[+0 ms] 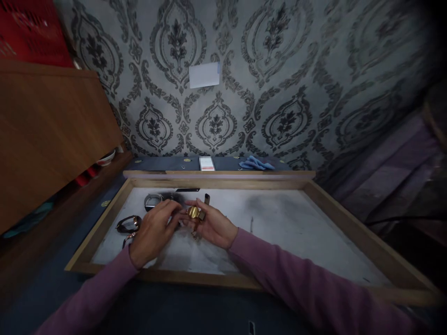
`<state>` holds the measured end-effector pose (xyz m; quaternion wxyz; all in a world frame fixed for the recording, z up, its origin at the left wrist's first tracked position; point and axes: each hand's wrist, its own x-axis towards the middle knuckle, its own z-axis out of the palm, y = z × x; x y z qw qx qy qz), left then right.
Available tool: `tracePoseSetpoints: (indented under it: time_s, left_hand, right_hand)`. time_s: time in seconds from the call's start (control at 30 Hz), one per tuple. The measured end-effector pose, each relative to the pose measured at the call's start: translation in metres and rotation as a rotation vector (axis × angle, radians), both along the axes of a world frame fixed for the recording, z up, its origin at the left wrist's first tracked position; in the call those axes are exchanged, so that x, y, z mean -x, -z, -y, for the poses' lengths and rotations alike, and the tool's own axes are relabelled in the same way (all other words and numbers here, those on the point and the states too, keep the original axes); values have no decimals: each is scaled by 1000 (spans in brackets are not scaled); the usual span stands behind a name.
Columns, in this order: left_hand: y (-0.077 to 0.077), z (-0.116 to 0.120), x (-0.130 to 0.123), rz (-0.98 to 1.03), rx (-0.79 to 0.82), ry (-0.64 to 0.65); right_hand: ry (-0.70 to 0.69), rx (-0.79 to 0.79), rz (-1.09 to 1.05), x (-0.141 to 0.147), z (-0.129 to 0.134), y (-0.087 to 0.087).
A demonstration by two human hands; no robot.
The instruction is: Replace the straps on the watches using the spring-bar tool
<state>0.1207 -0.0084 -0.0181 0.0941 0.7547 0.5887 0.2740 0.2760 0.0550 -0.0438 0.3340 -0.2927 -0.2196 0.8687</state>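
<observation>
The right hand grasps the watch over the tray, just below frame centre; left hand fingers near it, grip unclear. Probably light, stiff, slick; best held by its case sides

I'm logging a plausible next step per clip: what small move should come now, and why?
Probably settle the fingertips of the left hand on the gold-coloured piece to steady it: the right hand holds it over the wooden-rimmed tray, and the left hand is right beside it.
</observation>
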Motion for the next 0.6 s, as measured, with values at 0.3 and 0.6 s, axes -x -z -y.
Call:
tracePoseSetpoints:
  time_s: [0.3, 0.6]
  left_hand:
    - [-3, -8, -49, 88, 11, 118]
    - [6, -16, -41, 391, 74, 128]
  right_hand:
    - [-74, 15, -155, -2, 3, 1]
    - [-97, -134, -145, -1, 8, -1]
